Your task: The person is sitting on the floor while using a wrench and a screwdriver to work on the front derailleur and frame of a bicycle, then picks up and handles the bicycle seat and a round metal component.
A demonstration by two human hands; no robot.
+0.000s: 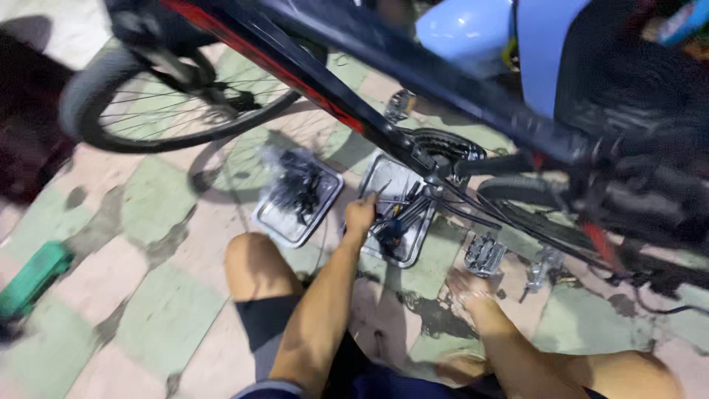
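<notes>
On the tiled floor (162,310) beneath a dark bicycle (413,96), a metal tray of tools (395,210) lies directly ahead of the left hand (360,216), whose fingers close around a thin tool there. The right hand (469,290) rests nearer, fingers blurred, beside a loose pedal (484,253).

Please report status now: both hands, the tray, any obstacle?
Left hand reaching into rectangular metal tool tray; grip unclear. Right hand low beside loose metal pedal. Dark bicycle frame overhead.
</notes>
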